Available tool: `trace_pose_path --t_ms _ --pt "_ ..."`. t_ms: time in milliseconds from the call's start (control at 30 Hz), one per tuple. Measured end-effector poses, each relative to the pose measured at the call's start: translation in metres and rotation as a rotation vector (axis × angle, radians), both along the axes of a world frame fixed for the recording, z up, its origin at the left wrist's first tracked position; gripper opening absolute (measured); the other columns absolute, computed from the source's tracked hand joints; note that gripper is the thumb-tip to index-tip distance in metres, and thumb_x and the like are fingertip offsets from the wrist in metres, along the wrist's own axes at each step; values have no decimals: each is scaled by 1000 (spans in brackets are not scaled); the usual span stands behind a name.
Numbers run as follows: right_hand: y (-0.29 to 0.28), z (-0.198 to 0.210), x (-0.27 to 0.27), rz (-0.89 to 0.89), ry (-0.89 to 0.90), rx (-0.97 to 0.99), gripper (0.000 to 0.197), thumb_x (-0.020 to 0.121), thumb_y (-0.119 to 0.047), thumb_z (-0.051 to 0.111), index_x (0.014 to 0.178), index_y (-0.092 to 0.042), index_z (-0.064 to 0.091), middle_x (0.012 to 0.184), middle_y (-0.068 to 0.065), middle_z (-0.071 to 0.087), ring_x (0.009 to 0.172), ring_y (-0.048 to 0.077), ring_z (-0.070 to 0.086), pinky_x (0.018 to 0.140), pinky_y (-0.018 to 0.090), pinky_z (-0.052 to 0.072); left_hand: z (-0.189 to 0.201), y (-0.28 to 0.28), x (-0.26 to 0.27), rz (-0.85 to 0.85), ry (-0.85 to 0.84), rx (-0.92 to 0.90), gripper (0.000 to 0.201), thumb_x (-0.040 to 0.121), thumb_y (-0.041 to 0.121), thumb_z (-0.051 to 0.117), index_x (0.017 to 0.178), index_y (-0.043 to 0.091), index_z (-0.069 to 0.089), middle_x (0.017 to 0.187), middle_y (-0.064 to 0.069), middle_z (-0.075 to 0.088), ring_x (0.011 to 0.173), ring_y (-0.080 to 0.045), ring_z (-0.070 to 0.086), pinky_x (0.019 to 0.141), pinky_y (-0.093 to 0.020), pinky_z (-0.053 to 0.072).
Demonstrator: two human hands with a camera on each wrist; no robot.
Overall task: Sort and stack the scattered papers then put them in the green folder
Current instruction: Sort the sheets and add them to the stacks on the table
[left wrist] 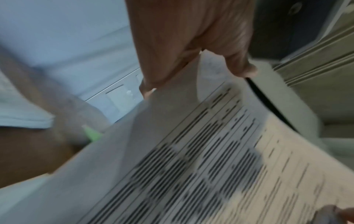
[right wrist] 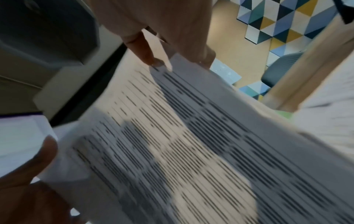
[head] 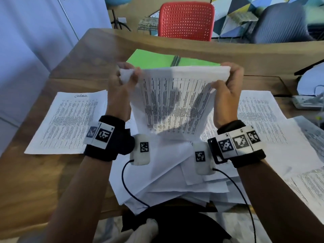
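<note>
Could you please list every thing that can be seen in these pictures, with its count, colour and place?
held paper stack: one bundle, white with black print, lifted over the table middle, gripped at both top corners
loose papers: several, white; one sheet at left, others at right, a messy pile at the near edge
green folder: one, green, flat on the table behind the held stack
table: one, brown wood
red chair: one, behind the table
grey chair: one, far right
wall panels: blue, yellow, white triangles, background
left hand: grips the stack's top left corner
right hand: grips the top right corner
</note>
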State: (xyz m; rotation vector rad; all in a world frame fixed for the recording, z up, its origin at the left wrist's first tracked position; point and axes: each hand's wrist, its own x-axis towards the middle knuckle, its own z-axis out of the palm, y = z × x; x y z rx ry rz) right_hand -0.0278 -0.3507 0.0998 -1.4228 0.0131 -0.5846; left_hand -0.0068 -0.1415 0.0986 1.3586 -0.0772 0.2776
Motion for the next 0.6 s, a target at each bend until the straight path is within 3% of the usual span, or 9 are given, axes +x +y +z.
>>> trace_pose_path --t_ms 67,133,200,267,333,400,500,567,600 --pt "4 -21 -6 4 123 -65 34 69 4 38 93 -19 40 95 -1 50 84 8 51 70 18 47 -27 6 -3 -103 68 24 41 67 33 79 100 15 62 98 -5 67 93 -23 65 84 -36 54" --pt "8 -50 -12 -3 237 -124 33 74 3 37 104 -11 43 98 -4 55 90 7 55 79 24 50 -55 7 -7 -163 181 99 38 75 23 74 110 17 60 109 -4 66 104 -19 64 95 -36 52" --pt "13 -75 -15 -45 311 -204 35 78 -5 37 113 -4 46 103 5 60 97 18 58 87 43 51 -78 6 -10 -125 290 173 38 86 4 61 122 0 52 108 -4 62 106 -20 57 95 -30 52" --pt "19 -87 -13 -77 358 -222 37 77 -8 37 112 -2 47 102 11 59 96 25 56 90 55 48 -86 7 -8 -86 305 249 36 89 -4 54 124 -1 50 102 -4 59 104 -20 51 87 -29 48" --pt "28 -83 -9 -79 364 -179 33 76 -6 39 107 -5 47 96 3 58 89 16 54 89 46 48 -76 14 0 -70 291 305 23 92 -2 50 114 4 52 95 -7 58 89 -16 56 80 -28 47" --pt "40 -77 -2 -56 357 -122 29 77 0 41 104 -10 45 93 -1 58 82 10 52 82 36 46 -56 27 10 -45 273 299 15 95 -2 45 106 3 53 87 -7 59 72 0 62 68 -19 54" --pt "66 -73 10 -4 353 -145 14 83 -4 44 97 -7 43 88 23 51 75 16 47 75 31 41 -21 56 25 31 217 244 17 95 3 46 110 4 55 97 -7 62 88 -16 63 82 -33 54" --pt "92 -74 16 45 384 -195 14 89 -11 47 101 -4 44 80 11 50 69 10 49 71 25 42 -6 83 39 104 218 220 22 95 5 47 114 1 56 96 -2 62 88 -15 61 78 -25 53" --pt "107 -76 19 74 384 -228 20 91 -15 46 104 0 44 80 11 51 69 12 50 70 28 42 0 98 45 143 241 210 25 95 6 48 117 -1 55 94 -1 62 86 -14 61 71 -20 53"
